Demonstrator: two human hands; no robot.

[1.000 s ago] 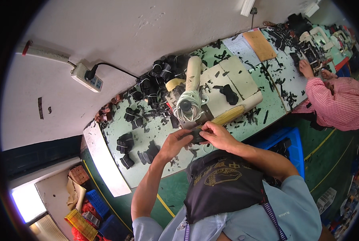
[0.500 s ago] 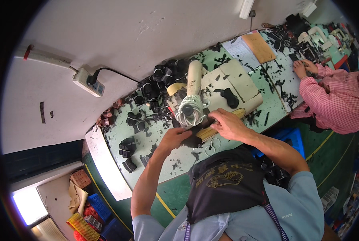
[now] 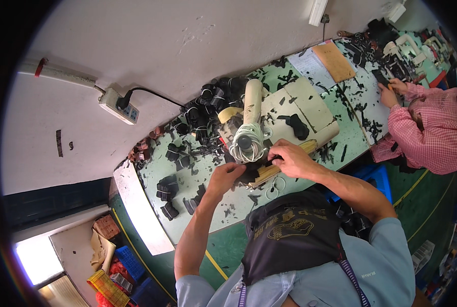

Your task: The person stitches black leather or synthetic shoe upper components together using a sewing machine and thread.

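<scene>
At the front edge of a cream-coloured bench machine [image 3: 315,110] with an upright pale cylinder, the person's two bare hands meet over a dark, flat, flexible piece [image 3: 249,175]; this piece lies below the hanging coil of white cord [image 3: 247,146], next to a long yellowish strip [image 3: 263,175] along the machine's edge. The left hand [image 3: 224,178] touches the piece's left side, its thumb and forefinger near each other; whether they pinch it cannot be told. The right hand [image 3: 292,160] is bent at the right side, its fingers curled together; what lies between their tips is hidden. On the cream bed, beyond the right hand, rests a loose black soft piece [image 3: 297,127]; on the pale green tabletop [image 3: 208,211], left of the left hand, stand small black bundles [image 3: 167,188], with dark scraps scattered about; thin white rings [image 3: 275,188] lie just in front of the yellowish strip. Far right, a co-worker in a pink-and-white checked garment [image 3: 438,130] holds a dark flat object [image 3: 380,77] in both hands.
</scene>
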